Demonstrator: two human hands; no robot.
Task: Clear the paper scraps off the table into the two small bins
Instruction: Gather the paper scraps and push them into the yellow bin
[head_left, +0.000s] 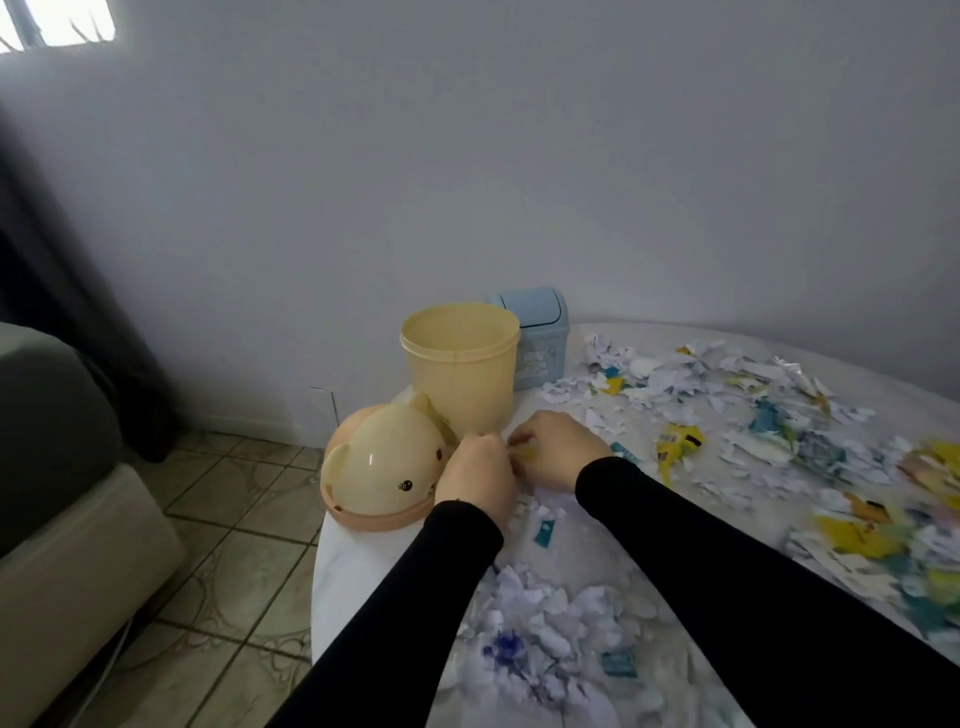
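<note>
Pinching a yellow scrap (529, 454) between both hands' curled fingers (519, 439), just before the yellow bin (460, 364)

Dim, cool daylight is coming from a window (57, 23) at far left, blown out to white. The paper scraps (857, 519) at near right are smearing, perhaps from motion blur; edges are bending.

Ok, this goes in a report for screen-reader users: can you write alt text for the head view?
Two hands, left and right, pinch a small yellow scrap together in front of an open yellow bin on a table littered with paper scraps. The bin's bear-faced lid lies at the table's edge, and a closed blue bin stands behind.
</note>
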